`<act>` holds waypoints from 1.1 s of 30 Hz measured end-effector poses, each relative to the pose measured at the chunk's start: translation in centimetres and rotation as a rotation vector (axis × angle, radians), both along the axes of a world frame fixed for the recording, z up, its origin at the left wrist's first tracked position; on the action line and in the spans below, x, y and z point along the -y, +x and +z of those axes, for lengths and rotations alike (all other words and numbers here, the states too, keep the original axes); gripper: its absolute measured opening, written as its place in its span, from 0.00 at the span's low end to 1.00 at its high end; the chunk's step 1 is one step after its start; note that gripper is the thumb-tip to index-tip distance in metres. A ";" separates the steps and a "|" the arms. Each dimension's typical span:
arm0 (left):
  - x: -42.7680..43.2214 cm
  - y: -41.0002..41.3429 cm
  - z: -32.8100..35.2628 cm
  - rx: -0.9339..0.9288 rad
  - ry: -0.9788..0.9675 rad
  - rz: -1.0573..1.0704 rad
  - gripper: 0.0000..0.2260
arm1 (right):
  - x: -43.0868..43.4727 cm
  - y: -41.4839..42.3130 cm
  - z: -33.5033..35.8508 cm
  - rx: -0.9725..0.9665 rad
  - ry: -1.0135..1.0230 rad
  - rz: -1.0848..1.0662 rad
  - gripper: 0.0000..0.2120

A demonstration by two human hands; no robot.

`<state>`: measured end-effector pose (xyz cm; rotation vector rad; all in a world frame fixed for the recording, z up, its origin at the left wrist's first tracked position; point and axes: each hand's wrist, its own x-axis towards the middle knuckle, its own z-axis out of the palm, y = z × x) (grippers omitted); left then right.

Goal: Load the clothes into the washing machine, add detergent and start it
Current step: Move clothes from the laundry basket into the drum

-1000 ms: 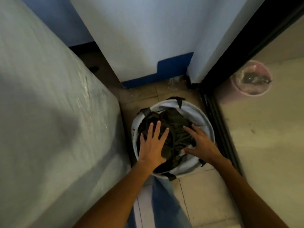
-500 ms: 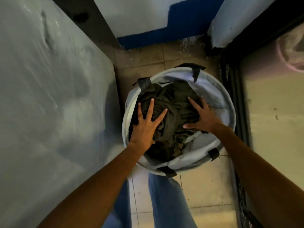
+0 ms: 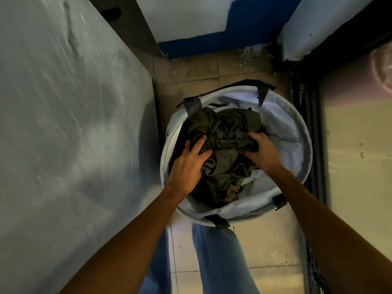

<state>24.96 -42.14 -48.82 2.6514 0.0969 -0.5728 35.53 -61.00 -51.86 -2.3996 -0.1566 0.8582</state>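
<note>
A round white laundry basket point(image 3: 297, 132) with dark strap handles stands on the tiled floor below me. Inside it lies a heap of dark olive clothes point(image 3: 224, 132). My left hand point(image 3: 188, 164) is on the left side of the heap, fingers curled into the fabric. My right hand point(image 3: 263, 151) grips the right side of the heap, its fingertips buried in the cloth. Both forearms reach down from the bottom of the view. The washing machine's door and controls are not visible.
A large grey-white flat surface point(image 3: 70, 134) fills the left, close beside the basket. A white and blue wall point(image 3: 201, 22) stands behind. A dark door track point(image 3: 307, 115) runs along the right, with a pink bucket point(image 3: 384, 68) beyond it. My jeans legs point(image 3: 220, 257) are below the basket.
My hands went from hovering flat over the clothes to pressing in and closing on the fabric. The view has moved down, closer to the basket.
</note>
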 end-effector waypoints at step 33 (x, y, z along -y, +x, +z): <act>-1.9 -2.1 30.6 0.741 -0.137 0.046 0.23 | -4.5 -5.8 33.6 0.441 0.676 -0.083 0.17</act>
